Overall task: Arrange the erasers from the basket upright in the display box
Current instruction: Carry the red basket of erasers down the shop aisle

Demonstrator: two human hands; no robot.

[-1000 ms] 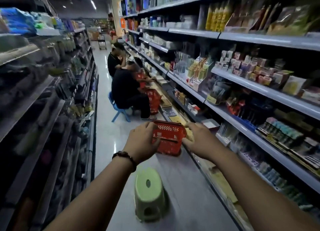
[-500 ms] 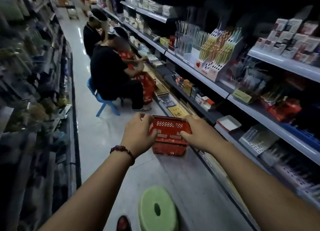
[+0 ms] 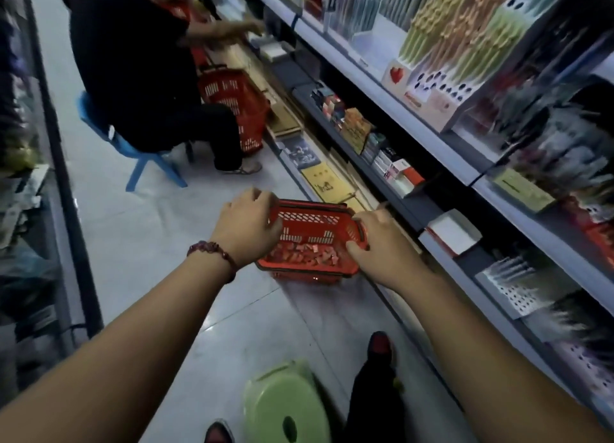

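Our left hand point(image 3: 247, 226) curls over the left rim of the red basket point(image 3: 312, 216), and our right hand point(image 3: 382, 243) grips its right rim. Pink erasers point(image 3: 305, 255) lie loose inside. The basket sits low over the aisle floor point(image 3: 149, 243), 1 green stool point(image 3: 289, 406) nearer us.

Open aisle floor point(image 3: 139, 236) left of the small red basket point(image 3: 315, 216); hemmed right by the dark shelf edge point(image 3: 403, 206). Ahead, blocked by seated person point(image 3: 139, 60), blue chair point(image 3: 146, 163), larger red basket point(image 3: 239, 107). Green stool point(image 3: 289, 406) close behind.
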